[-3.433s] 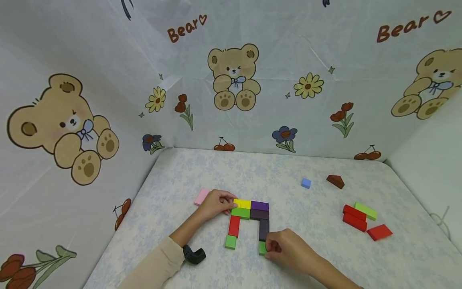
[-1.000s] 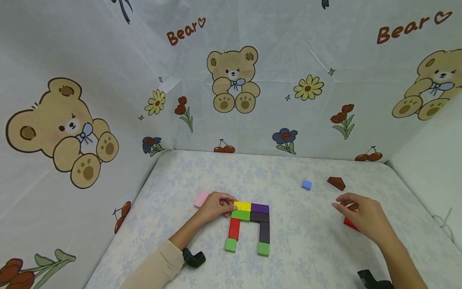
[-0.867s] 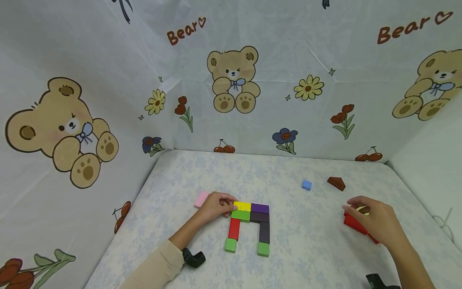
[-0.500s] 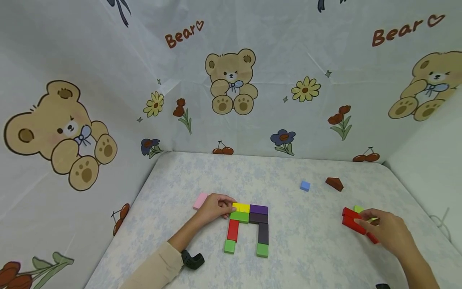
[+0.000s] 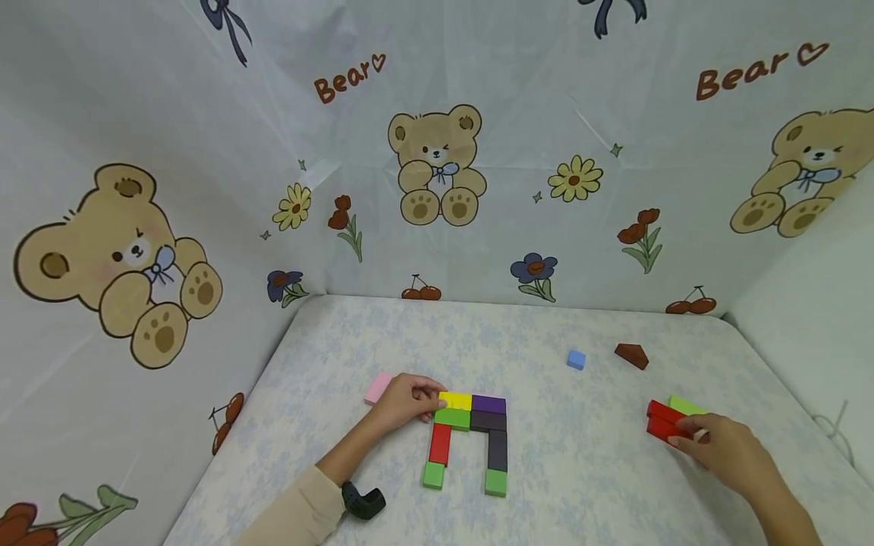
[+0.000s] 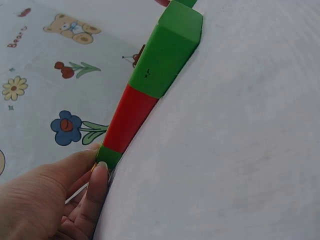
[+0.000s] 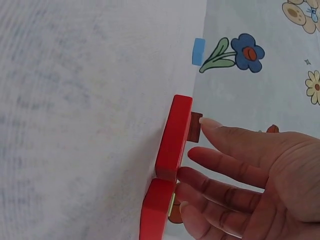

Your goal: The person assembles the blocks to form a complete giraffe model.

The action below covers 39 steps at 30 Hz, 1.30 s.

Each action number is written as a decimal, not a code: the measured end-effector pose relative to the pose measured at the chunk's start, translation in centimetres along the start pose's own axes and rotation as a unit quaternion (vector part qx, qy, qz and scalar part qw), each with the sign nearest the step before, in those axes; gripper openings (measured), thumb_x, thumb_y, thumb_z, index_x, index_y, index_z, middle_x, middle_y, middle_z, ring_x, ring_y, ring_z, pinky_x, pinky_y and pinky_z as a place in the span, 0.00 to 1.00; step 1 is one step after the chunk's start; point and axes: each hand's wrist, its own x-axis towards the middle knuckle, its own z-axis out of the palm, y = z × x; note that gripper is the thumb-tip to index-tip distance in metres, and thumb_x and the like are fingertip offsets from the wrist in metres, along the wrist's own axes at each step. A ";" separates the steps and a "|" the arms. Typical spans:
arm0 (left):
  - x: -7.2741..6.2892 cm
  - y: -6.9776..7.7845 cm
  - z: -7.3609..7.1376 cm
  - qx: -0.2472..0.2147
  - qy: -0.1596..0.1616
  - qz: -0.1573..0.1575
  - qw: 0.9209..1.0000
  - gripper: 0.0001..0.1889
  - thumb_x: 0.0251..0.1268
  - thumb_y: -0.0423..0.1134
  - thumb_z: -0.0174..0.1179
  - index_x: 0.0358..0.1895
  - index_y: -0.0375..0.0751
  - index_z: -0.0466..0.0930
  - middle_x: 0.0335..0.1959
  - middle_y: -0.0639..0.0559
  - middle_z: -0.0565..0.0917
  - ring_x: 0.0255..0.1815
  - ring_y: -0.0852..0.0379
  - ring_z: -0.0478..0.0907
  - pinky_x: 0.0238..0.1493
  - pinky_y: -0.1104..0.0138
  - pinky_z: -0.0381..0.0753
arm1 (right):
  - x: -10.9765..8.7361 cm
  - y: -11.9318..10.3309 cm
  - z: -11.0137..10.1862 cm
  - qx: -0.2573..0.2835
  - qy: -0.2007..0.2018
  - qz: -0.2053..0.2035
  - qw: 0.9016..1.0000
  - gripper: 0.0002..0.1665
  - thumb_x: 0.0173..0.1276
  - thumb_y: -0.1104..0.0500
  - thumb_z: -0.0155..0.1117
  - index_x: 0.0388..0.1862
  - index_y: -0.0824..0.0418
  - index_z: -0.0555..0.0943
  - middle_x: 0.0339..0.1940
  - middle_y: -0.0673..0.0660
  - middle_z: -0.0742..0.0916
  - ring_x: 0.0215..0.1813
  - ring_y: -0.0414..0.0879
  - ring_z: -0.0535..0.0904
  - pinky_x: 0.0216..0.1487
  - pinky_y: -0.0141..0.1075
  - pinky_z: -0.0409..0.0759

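A flat arch of coloured blocks lies on the table: yellow (image 5: 456, 400) and purple (image 5: 488, 404) on top, green (image 5: 453, 418) and dark (image 5: 488, 421) below, with a red (image 5: 440, 444) left leg and a dark (image 5: 498, 450) right leg. Both legs end in green blocks. My left hand (image 5: 403, 402) pinches the left end of the yellow block, fingertips also by the green one. At the right, my right hand (image 5: 730, 453) reaches over red blocks (image 5: 662, 430), fingers parted beside them in the right wrist view. A third red block is hidden in the head view.
A pink block (image 5: 378, 387) lies behind my left hand. Farther back are a small blue block (image 5: 576, 359) and a brown angular block (image 5: 632, 355). A lime block (image 5: 686, 406) sits behind the red ones. Printed cloth (image 5: 437, 258) walls the table's back.
My right hand has left the arch's lower right green block and moved right to the red blocks, lately shifting a little farther right and nearer. My left hand keeps its place.
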 end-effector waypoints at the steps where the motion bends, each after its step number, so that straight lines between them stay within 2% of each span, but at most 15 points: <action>1: 0.0 0.0 0.0 -0.001 0.001 0.000 1.000 0.12 0.62 0.41 0.73 0.46 0.42 0.89 0.29 0.50 0.85 0.23 0.55 0.82 0.27 0.63 0.87 | 0.0 0.0 0.1 -0.001 -0.002 0.002 1.000 0.30 0.64 0.47 0.75 0.51 0.72 0.83 0.33 0.54 0.84 0.31 0.46 0.76 0.28 0.39 0.77; 7: 0.1 -0.3 0.1 -0.004 0.003 -0.004 1.000 0.12 0.61 0.42 0.74 0.46 0.43 0.89 0.29 0.49 0.85 0.23 0.54 0.82 0.27 0.64 0.87 | 0.2 -0.1 0.7 -0.004 0.001 -0.012 1.000 0.29 0.59 0.51 0.79 0.51 0.70 0.83 0.31 0.52 0.82 0.33 0.46 0.75 0.29 0.39 0.76; 13: -0.1 -0.5 0.3 -0.004 0.004 -0.002 1.000 0.12 0.61 0.41 0.74 0.46 0.43 0.89 0.29 0.48 0.85 0.23 0.54 0.82 0.26 0.65 0.86 | 0.0 -0.9 1.1 -0.014 0.001 -0.047 0.999 0.41 0.54 0.46 0.82 0.58 0.72 0.80 0.33 0.51 0.81 0.35 0.46 0.74 0.31 0.37 0.76; 18: -0.2 -0.4 0.3 -0.006 0.004 -0.002 1.000 0.11 0.62 0.40 0.73 0.46 0.42 0.89 0.28 0.49 0.84 0.23 0.56 0.81 0.26 0.66 0.86 | -0.1 -1.4 1.2 -0.007 -0.018 -0.071 0.997 0.46 0.51 0.46 0.83 0.63 0.71 0.78 0.33 0.50 0.81 0.36 0.46 0.74 0.30 0.34 0.78; 22: -0.1 -0.4 0.2 -0.006 0.001 0.000 1.000 0.12 0.62 0.40 0.73 0.47 0.42 0.89 0.28 0.49 0.84 0.23 0.56 0.81 0.27 0.66 0.86 | 0.0 -1.6 1.2 0.010 -0.034 -0.088 0.995 0.46 0.50 0.53 0.84 0.64 0.72 0.76 0.33 0.51 0.81 0.37 0.46 0.74 0.31 0.31 0.79; 27: 0.1 -0.5 0.1 -0.002 -0.002 0.003 1.000 0.12 0.62 0.41 0.73 0.47 0.43 0.89 0.28 0.50 0.84 0.22 0.57 0.81 0.27 0.65 0.86 | 0.3 -1.4 1.3 0.006 -0.029 -0.112 0.993 0.44 0.50 0.58 0.84 0.63 0.74 0.75 0.32 0.50 0.80 0.37 0.45 0.74 0.32 0.30 0.79; 30: 0.1 -0.5 0.1 0.000 -0.003 0.004 1.000 0.12 0.62 0.41 0.73 0.47 0.43 0.89 0.28 0.49 0.84 0.22 0.56 0.81 0.27 0.65 0.86 | 0.4 -1.2 1.6 0.000 -0.018 -0.130 0.991 0.42 0.51 0.57 0.84 0.61 0.73 0.76 0.30 0.49 0.79 0.34 0.42 0.73 0.31 0.29 0.77; 34: 0.1 -0.3 0.2 0.003 0.001 0.005 1.000 0.12 0.62 0.40 0.73 0.47 0.43 0.89 0.28 0.48 0.84 0.22 0.55 0.80 0.26 0.67 0.85 | 0.2 -1.3 1.8 0.003 -0.006 -0.135 0.991 0.39 0.52 0.54 0.83 0.58 0.71 0.77 0.27 0.48 0.77 0.29 0.38 0.70 0.28 0.29 0.74; 39: 0.2 -0.2 0.2 0.008 0.001 0.009 1.000 0.11 0.63 0.40 0.72 0.47 0.43 0.89 0.28 0.49 0.84 0.22 0.56 0.80 0.26 0.67 0.85 | 0.0 -2.4 2.1 0.018 0.015 -0.160 0.987 0.35 0.53 0.52 0.82 0.54 0.67 0.77 0.27 0.46 0.77 0.29 0.36 0.71 0.28 0.29 0.75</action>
